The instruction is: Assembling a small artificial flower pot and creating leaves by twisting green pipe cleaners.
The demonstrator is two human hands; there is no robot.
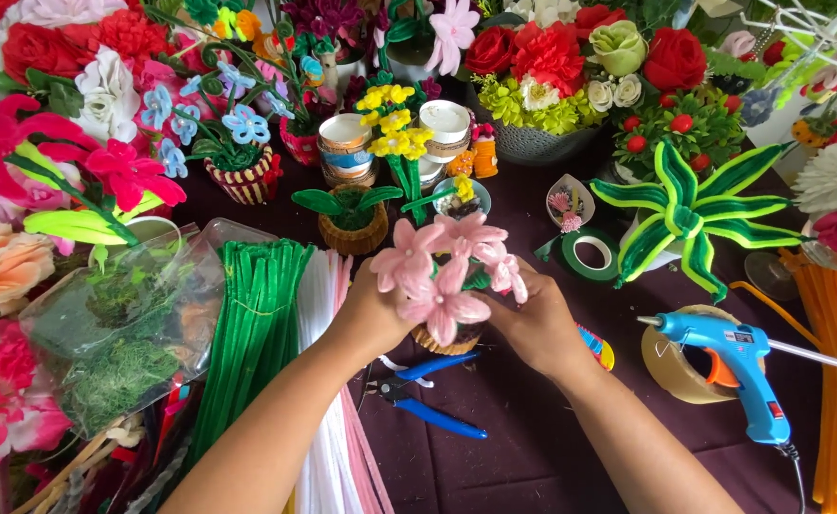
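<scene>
Left hand [373, 319] and right hand [533, 324] cup my small woven pot of pink pipe-cleaner flowers [445, 276], fingers curled around it; best held upright, grip light, petals uncrushed.

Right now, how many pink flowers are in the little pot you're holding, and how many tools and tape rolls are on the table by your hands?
Pink flowers in the small woven pot, held by left hand and right hand: 4
Blue glue gun: 1
Blue-handled pliers: 1
Green tape roll: 1
Brown tape roll: 1
Total: 8
</scene>
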